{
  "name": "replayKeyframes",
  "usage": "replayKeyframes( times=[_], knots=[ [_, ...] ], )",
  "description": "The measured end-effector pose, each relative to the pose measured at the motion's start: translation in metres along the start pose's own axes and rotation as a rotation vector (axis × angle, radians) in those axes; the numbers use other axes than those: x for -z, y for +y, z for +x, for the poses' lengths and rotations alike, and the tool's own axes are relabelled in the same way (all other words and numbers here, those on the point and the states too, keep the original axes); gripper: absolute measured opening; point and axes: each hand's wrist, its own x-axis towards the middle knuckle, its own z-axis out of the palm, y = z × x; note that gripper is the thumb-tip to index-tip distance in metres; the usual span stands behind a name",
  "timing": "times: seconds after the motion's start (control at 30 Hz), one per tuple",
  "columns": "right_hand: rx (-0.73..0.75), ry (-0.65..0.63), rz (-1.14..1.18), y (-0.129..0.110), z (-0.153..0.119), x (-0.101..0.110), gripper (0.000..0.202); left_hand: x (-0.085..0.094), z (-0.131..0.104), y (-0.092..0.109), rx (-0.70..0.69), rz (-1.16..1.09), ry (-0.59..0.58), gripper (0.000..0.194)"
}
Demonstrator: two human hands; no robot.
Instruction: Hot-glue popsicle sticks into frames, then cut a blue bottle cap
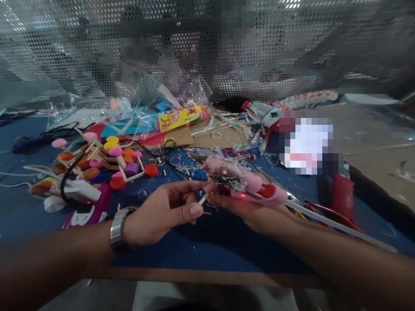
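On the blue table, far left, stick frames with coloured caps are lying beside a white and magenta device. Nearer the middle, your left hand, watch on the wrist, is pinching a thin wooden stick between thumb and fingers, its tip touching the pink glue gun. Behind, a yellow packet is sitting among clear bags. To the right, your right hand is gripping the glue gun from below, fingers curled around it, its glue rod trailing over your forearm. A red tool is lying just beyond.
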Motion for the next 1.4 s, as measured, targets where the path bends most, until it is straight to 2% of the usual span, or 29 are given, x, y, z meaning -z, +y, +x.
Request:
replayKeyframes(
  times=[0.07,0.33,0.47,0.57,0.63,0.7,0.83,1.03,1.23,1.4],
  knots=[
    [-0.003,0.003,-0.03,-0.0002,-0.0002,0.0002,0.014,-0.0003,0.0002,0.0004,0.01,-0.013,0.0,0.064],
    [0.022,-0.004,-0.134,-0.0001,0.0017,0.0014,0.026,-0.0024,-0.0007,0.0044,0.071,-0.145,-0.003,0.059],
    [0.064,-0.019,-0.116,0.0011,0.0008,0.0013,0.011,-0.0042,-0.0014,0.0072,0.047,-0.187,-0.034,0.052],
    [0.099,-0.023,-0.076,0.0019,0.0002,0.0015,0.03,-0.0057,-0.0015,0.0082,0.028,-0.192,-0.033,0.048],
    [0.11,-0.01,-0.093,0.0028,0.0002,0.0014,0.028,-0.0059,-0.0016,0.0081,0.038,-0.186,-0.017,0.048],
    [0.062,-0.009,-0.139,0.004,0.0004,0.001,0.011,-0.0052,-0.0016,0.0071,0.062,-0.183,-0.003,0.05],
    [-0.044,-0.003,-0.144,0.006,0.0007,-0.0004,0.017,-0.0026,-0.0014,0.0042,0.092,-0.178,0.005,0.055],
    [-0.016,-0.016,-0.097,0.0047,0.0019,-0.002,0.016,-0.0016,0.0006,0.002,0.094,-0.127,-0.015,0.055],
    [-0.062,-0.04,-0.022,-0.0018,0.0016,-0.0034,0.014,0.0011,0.0009,0.0005,0.096,-0.041,-0.03,0.063],
    [-0.109,-0.054,-0.06,0.0,0.0015,-0.0025,0.015,0.0018,0.0004,-0.0001,0.101,-0.004,-0.022,0.07]
  ],
)
